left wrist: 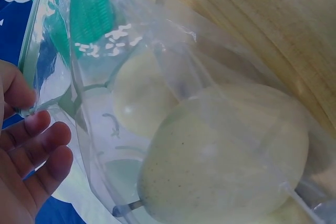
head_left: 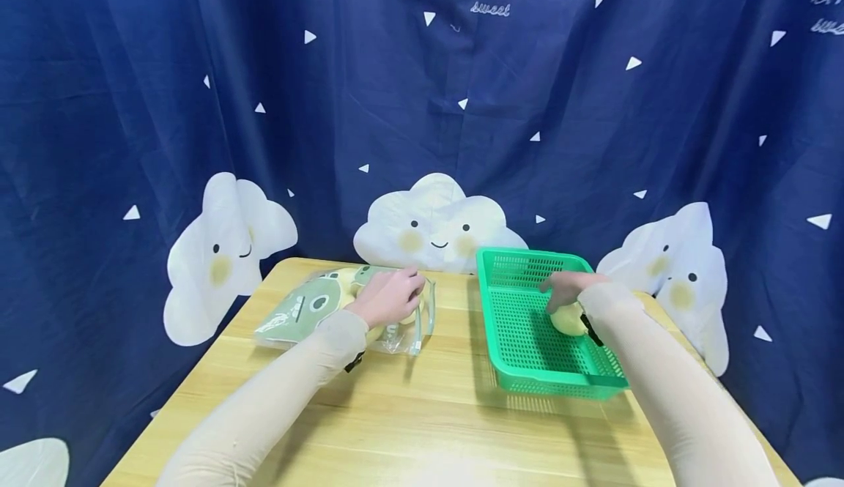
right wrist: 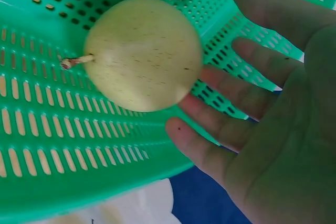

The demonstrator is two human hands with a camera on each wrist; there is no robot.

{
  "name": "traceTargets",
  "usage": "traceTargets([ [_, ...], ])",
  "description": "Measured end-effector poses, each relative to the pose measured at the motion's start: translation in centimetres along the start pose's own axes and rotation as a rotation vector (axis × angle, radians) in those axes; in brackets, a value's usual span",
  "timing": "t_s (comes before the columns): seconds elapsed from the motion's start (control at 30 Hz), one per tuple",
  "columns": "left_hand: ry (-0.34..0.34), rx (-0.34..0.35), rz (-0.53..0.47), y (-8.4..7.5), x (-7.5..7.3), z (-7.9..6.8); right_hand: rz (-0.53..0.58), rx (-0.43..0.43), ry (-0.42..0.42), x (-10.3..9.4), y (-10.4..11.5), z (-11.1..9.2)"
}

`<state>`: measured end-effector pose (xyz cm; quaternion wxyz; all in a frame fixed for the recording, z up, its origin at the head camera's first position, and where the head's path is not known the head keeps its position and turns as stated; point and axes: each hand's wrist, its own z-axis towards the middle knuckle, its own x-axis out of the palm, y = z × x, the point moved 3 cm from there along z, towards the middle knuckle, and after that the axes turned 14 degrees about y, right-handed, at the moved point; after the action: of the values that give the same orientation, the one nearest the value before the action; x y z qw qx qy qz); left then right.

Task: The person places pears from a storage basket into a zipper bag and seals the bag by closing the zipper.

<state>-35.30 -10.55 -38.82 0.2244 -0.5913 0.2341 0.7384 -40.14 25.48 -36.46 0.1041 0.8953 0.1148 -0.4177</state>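
Note:
My left hand (head_left: 392,296) pinches the edge of a clear zip bag (head_left: 280,326) with a green printed face, lying on the left of the table. Through the plastic in the left wrist view, a large pale yellow pear (left wrist: 226,150) with a stem shows beside another pale round fruit (left wrist: 142,95). Over at the right, my right hand (head_left: 568,288) is inside the green basket (head_left: 491,326). A yellow pear (right wrist: 143,54) with a short stem lies in that basket, at the fingertips of the right hand. Those fingers are spread and not wrapped round it.
The wooden table (head_left: 422,406) carries both the bag and the basket, with a gap of bare wood between them. A dark blue curtain (head_left: 395,128) with white clouds hangs behind the table and at both sides. The basket has raised, slotted walls.

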Motion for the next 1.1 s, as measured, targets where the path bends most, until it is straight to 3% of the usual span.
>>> traceTargets([
  [0.37, -0.006, -0.001, 0.006, 0.0, 0.0, 0.0, 0.039, 0.060, 0.010, 1.3, -1.0, -0.3],
  [0.6, -0.012, 0.004, 0.013, 0.0, 0.2, 0.1, 0.087, 0.076, 0.038, 2.0, -1.8, 1.1],
  [0.73, -0.007, 0.006, 0.005, 0.0, 0.2, 0.2, 0.108, 0.134, 0.040, 2.4, -2.1, 1.5],
  [1.1, -0.018, 0.007, 0.021, 0.2, 0.4, 0.2, 0.040, 0.135, -0.010, 2.5, -1.7, 1.5],
])
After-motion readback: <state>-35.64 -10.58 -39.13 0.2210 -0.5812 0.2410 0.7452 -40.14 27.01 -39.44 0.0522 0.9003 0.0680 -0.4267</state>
